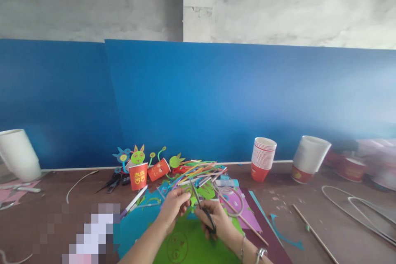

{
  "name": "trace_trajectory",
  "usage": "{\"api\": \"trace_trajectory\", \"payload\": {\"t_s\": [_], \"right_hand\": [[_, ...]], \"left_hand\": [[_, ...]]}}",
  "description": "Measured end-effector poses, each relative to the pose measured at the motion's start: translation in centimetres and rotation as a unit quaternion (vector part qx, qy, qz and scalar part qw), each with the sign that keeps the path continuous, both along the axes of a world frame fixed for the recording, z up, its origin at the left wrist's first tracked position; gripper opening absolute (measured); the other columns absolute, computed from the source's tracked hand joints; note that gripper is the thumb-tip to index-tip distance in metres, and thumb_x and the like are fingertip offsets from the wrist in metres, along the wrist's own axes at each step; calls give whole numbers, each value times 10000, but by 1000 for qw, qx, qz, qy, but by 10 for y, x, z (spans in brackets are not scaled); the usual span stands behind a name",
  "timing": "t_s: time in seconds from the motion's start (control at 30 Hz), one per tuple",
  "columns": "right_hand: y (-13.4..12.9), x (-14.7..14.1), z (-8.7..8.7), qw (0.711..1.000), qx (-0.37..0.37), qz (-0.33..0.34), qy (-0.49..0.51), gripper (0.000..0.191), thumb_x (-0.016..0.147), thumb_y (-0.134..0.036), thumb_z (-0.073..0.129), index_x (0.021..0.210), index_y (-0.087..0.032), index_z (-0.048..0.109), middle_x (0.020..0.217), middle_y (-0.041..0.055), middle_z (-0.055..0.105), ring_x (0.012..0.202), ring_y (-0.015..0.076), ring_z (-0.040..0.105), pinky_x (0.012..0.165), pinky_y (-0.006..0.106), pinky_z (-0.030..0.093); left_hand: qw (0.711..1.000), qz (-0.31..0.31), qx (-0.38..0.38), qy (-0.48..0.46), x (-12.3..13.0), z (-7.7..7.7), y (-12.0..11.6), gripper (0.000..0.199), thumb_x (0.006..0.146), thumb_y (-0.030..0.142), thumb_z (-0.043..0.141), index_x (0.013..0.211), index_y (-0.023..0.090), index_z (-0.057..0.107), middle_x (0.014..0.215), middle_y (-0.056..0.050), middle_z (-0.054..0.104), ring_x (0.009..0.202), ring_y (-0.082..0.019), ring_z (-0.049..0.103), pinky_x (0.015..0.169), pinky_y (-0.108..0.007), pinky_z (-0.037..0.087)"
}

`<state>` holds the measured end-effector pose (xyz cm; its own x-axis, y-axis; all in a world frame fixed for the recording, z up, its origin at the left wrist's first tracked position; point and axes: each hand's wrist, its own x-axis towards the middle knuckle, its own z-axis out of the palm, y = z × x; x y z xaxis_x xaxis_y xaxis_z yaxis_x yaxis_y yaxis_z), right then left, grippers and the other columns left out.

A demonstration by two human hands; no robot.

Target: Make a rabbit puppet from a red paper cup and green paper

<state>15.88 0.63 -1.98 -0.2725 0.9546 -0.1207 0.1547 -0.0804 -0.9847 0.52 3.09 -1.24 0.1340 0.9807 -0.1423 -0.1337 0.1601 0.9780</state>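
My right hand point(219, 219) is closed round the black handles of a pair of scissors point(195, 193), its blades pointing up and away from me. My left hand point(175, 207) pinches a small piece of green paper point(189, 190) beside the blades, mostly covered by the fingers. Beneath both hands lies a green sheet of paper point(198, 241) with a round face drawn on it at the lower left. A blue sheet point(136, 225) extends out from under it on the left.
Coloured pipe cleaners point(201, 170) are heaped behind my hands. A red paper cup point(138, 176) with a green paper face stands left of another red cup point(159, 169), tipped over. Stacked paper cups point(263, 159) stand at the back right. A thin wooden stick point(314, 233) lies at the right.
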Motion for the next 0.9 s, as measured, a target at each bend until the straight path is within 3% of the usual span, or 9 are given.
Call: {"api": "trace_trajectory", "payload": {"t_s": [0.17,0.3,0.5,0.67,0.9], "right_hand": [[3,0,-4,995,11,-74,62,436,638,-531,691,804,-151,555,418,-65,537,297,80,474,270,141,251],[3,0,1,994,19,-78,68,408,632,-520,698,747,-156,553,384,-66,511,302,81,463,300,156,275],[2,-1,5,993,45,-58,94,394,623,-513,705,700,-182,506,433,-61,519,346,89,475,337,184,344],[-4,-6,-2,993,66,7,100,339,649,-442,709,769,-175,537,543,-55,535,452,98,516,445,206,439],[-6,-7,-4,994,70,31,84,324,698,-465,647,791,-179,526,525,-55,522,454,104,508,421,196,411]], "left_hand": [[997,-62,19,43,2,7,-7,246,616,375,708,591,171,573,451,42,513,379,-76,385,390,-215,217],[995,-81,22,47,6,10,-13,231,608,358,736,613,177,593,457,54,491,384,-77,373,399,-221,220],[999,-40,18,-7,9,5,-11,271,624,400,703,619,177,548,458,68,444,404,-70,340,416,-210,206],[997,-10,24,-69,13,2,-12,277,617,419,674,658,180,540,576,29,537,543,-118,468,524,-232,352],[996,10,30,-82,14,9,-16,243,616,376,680,614,180,537,546,36,528,555,-117,452,558,-236,344]]}}
